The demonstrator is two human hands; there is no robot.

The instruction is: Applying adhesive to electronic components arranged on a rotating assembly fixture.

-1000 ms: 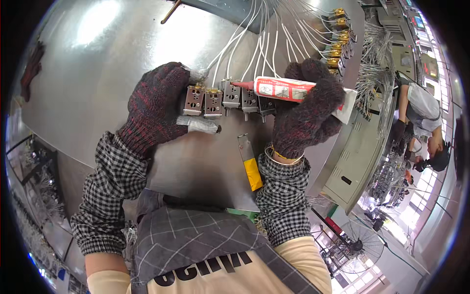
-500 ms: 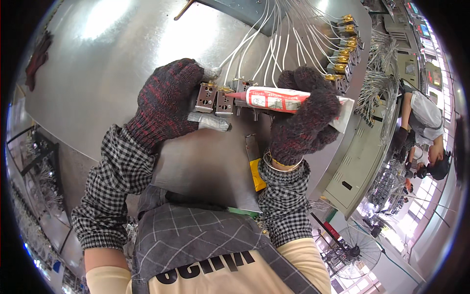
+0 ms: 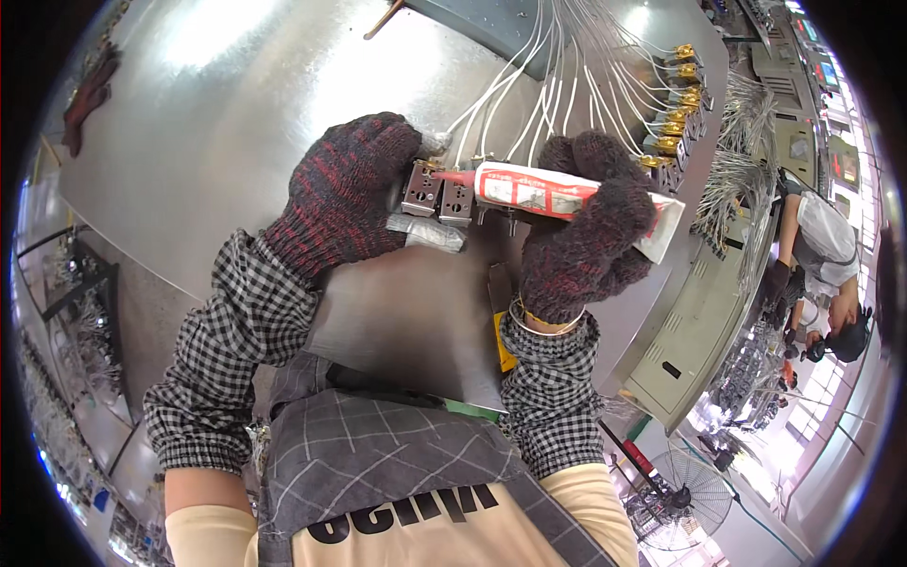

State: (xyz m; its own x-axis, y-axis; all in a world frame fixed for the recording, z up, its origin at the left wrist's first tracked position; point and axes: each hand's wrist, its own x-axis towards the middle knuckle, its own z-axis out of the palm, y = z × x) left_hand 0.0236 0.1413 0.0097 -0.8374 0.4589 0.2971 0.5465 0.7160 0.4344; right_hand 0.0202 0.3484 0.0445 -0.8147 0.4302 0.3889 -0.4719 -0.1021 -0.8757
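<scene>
My left hand (image 3: 345, 194), in a dark red-flecked knit glove with grey tape on thumb and forefinger, is closed around the leftmost of several small metal switch-like boxes. That metal box (image 3: 419, 192) sits between the taped fingertips, and another metal box (image 3: 455, 202) stands right beside it. White wires (image 3: 491, 104) run from the far ends of the boxes. Gripped in my gloved right hand (image 3: 595, 227) is a white-and-red squeeze tube (image 3: 529, 189), lying nearly level. Its red nozzle (image 3: 455, 177) points left, with the tip at the far end of the leftmost box. Other boxes are partly hidden behind the tube.
A row of brass-topped parts (image 3: 675, 113) on white wires lines the table's right side. A grey block (image 3: 482, 28) stands at the far edge, beside a thin brown rod (image 3: 383, 19). A dark glove (image 3: 90, 99) lies far left. Co-workers (image 3: 822, 246) are at right.
The tube's nozzle tip has shifted from the second box to the leftmost one. Both hands keep their grip, while the whole view has shifted slightly.
</scene>
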